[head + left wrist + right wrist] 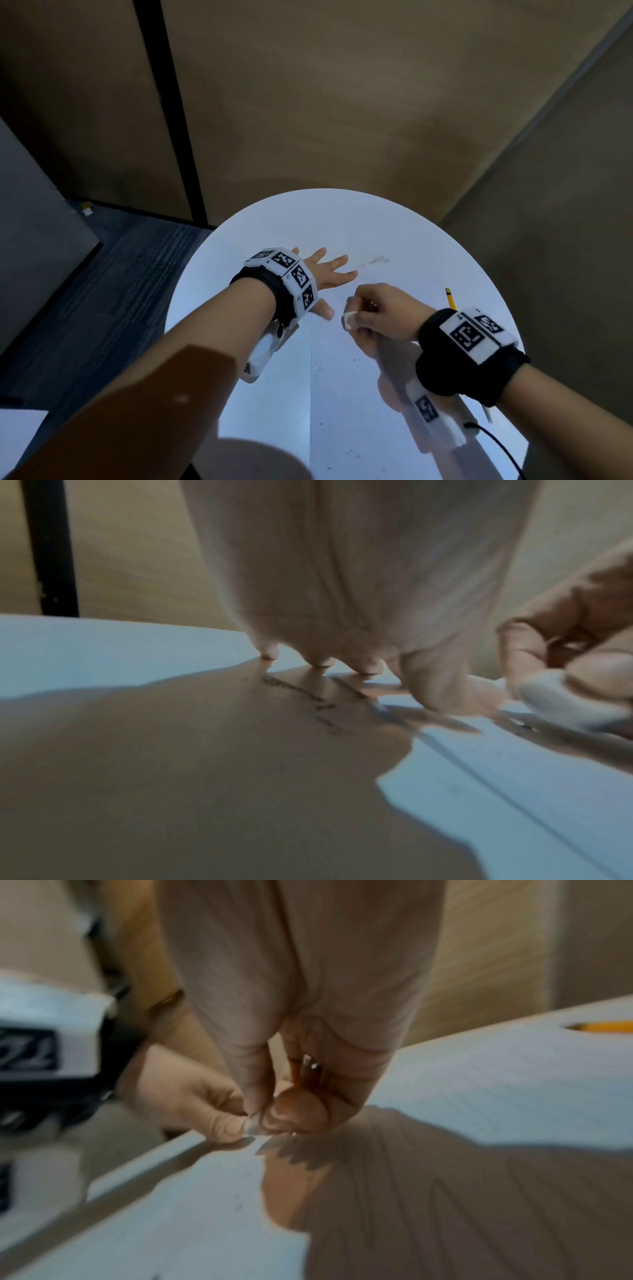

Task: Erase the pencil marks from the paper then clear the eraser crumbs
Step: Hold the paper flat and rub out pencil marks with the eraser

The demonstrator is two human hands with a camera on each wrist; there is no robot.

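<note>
A: What are the hands doing?

B: The left hand (323,274) lies flat with fingers spread and straight, pressing down near the paper's (359,394) left edge. The left wrist view shows its fingertips (318,662) touching the surface.

A: And the other one?

B: The right hand (380,313) is curled, pinching a small white eraser (349,320) between thumb and fingers, its end down at the sheet just beside the left thumb. Both wrists wear black bands with coded markers.

A: Where are the pencil marks?

B: A faint grey smudge (376,259) sits toward the paper's far edge, past the left fingertips. In the left wrist view, dark pencil marks (298,693) run under that palm, though it is blurred. Small dark specks (349,448) dot the sheet's near part; I cannot tell whether they are crumbs or marks.

A: Anything else?

B: A yellow pencil (450,298) lies near the right edge of the round white table (212,274), behind the right wrist.
</note>
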